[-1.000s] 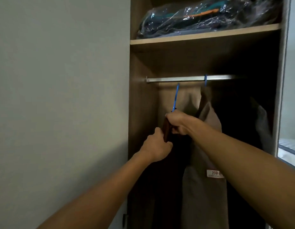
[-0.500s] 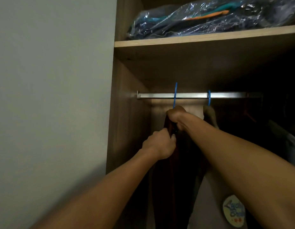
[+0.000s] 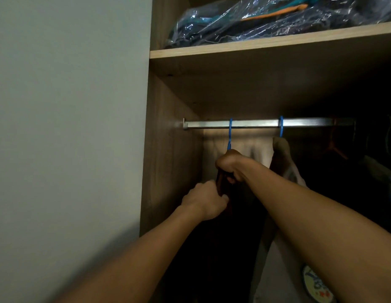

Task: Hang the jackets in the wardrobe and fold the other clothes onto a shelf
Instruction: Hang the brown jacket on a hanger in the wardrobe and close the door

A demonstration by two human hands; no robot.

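The blue hanger point(image 3: 230, 136) now hooks over the rail point(image 3: 255, 123); both hands, right hand point(image 3: 230, 165) and left hand point(image 3: 206, 202), still grip the dark jacket point(image 3: 234, 237), so release seems next.

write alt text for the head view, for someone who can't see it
Both hands grip a dark jacket on a blue hanger hooked over the wardrobe rail: right hand at the collar, left hand below. A beige jacket hangs beside it.
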